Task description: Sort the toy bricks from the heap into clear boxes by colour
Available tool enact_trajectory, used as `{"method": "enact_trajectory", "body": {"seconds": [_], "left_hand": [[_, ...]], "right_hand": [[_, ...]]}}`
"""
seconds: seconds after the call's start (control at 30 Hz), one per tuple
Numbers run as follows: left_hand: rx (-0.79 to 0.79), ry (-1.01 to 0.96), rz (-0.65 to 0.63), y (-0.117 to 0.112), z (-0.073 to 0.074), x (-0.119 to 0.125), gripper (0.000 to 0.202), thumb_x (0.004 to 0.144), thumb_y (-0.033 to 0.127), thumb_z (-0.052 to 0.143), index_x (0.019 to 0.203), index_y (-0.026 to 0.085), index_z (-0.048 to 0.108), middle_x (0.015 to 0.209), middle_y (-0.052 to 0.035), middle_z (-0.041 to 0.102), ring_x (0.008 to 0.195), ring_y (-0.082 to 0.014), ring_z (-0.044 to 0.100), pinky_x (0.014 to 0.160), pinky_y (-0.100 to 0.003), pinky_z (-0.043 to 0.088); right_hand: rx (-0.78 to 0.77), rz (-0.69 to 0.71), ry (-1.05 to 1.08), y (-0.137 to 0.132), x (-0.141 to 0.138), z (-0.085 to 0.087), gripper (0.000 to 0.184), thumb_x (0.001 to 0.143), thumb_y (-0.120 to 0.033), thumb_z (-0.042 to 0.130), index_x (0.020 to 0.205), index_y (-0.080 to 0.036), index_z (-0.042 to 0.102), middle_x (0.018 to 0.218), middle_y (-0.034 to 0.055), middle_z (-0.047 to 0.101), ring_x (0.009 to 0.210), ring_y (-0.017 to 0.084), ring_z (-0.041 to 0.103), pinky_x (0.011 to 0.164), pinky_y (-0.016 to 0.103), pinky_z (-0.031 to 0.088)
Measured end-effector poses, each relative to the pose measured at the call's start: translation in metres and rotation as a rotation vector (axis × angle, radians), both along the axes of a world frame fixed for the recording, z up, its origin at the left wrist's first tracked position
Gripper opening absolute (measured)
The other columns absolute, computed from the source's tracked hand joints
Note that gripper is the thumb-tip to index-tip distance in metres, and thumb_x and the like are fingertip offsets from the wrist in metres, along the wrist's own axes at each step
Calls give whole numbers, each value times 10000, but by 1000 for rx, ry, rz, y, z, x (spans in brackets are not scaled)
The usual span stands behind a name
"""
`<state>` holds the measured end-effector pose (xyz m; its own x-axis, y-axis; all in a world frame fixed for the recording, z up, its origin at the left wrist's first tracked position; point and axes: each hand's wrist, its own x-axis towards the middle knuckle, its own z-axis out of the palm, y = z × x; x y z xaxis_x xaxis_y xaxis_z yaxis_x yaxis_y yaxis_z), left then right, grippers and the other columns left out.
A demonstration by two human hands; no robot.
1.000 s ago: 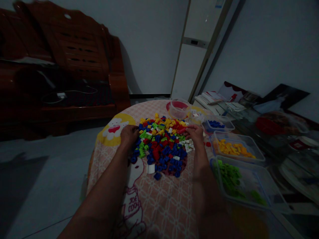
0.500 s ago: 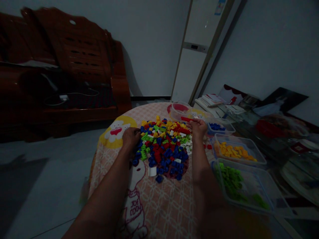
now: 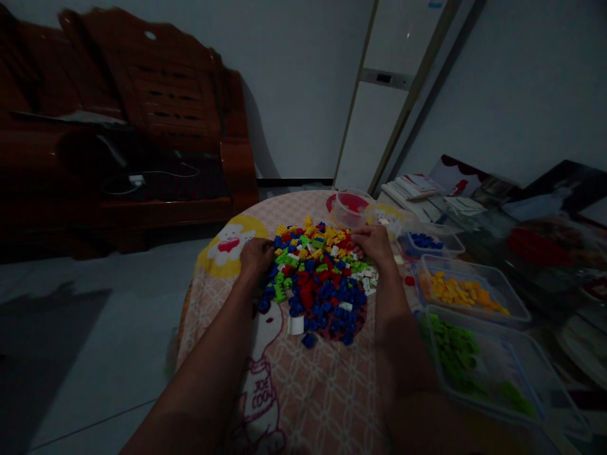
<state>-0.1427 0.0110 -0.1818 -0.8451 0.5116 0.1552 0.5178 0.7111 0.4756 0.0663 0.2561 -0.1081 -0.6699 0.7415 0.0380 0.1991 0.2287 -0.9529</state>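
A heap of mixed toy building bricks [image 3: 313,278] in blue, red, yellow, green and white lies on the cloth-covered table. My left hand [image 3: 257,257] rests against the heap's left edge, fingers curled; whatever they hold, if anything, is hidden. At the heap's upper right, my right hand [image 3: 376,244] has its thumb and fingers drawn together beside red and yellow bricks. Too little shows to name anything between them. Behind that hand stands a round clear tub [image 3: 351,208] with red showing inside it.
On the right stand clear plastic boxes: one with blue bricks [image 3: 425,241], one with yellow bricks [image 3: 462,293], one with green bricks [image 3: 453,351]. A loose red brick [image 3: 409,280] lies beside them. Papers [image 3: 412,188] sit farther back. A wooden bench [image 3: 165,107] is at left.
The long red brick in my right hand is no longer seen there; that hand has come down to the heap's edge. My left hand stays by the left edge. The whole view has shifted slightly.
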Motion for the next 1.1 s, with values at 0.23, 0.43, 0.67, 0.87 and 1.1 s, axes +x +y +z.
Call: {"method": "enact_trajectory", "body": {"seconds": [0.23, 0.43, 0.67, 0.87, 1.1], "left_hand": [[23, 5, -2, 0, -6, -4, 424, 931, 293, 604, 1234, 208, 889, 1271, -140, 834, 1208, -348, 756, 1034, -420, 593], [34, 33, -18, 1, -14, -10, 415, 927, 285, 600, 1212, 191, 888, 1275, -154, 833, 1206, -354, 755, 1059, -450, 594], [122, -10, -96, 3, -17, -13, 464, 918, 263, 589, 1291, 185, 854, 1327, -136, 818, 1248, -336, 746, 1112, -434, 579], [183, -43, -158, 7, -19, -13, 476, 911, 233, 593, 1318, 183, 834, 1355, -135, 814, 1268, -333, 745, 1151, -461, 568], [188, -28, -147, 7, -20, -14, 452, 913, 243, 606, 1295, 195, 843, 1333, -132, 823, 1260, -331, 752, 1148, -466, 577]], "right_hand": [[331, -24, -260, 3, 1, -7, 149, 770, -148, 667, 711, -192, 796, 579, -19, 693, 595, 173, 699, 617, 242, 537], [474, -152, -411, 25, 22, -11, 221, 838, -174, 651, 850, -172, 872, 721, 67, 779, 786, 238, 770, 756, 299, 578], [547, -133, -561, 25, 21, -20, 259, 783, -138, 761, 1003, -186, 889, 944, 88, 847, 937, 245, 794, 855, 310, 575], [461, -125, -509, 25, 25, -12, 118, 750, -195, 839, 866, -188, 817, 818, 43, 794, 794, 214, 753, 758, 295, 549], [98, -23, -260, 12, 28, 0, 187, 794, -285, 795, 739, -230, 625, 480, -79, 549, 435, 130, 512, 472, 233, 400]]}}
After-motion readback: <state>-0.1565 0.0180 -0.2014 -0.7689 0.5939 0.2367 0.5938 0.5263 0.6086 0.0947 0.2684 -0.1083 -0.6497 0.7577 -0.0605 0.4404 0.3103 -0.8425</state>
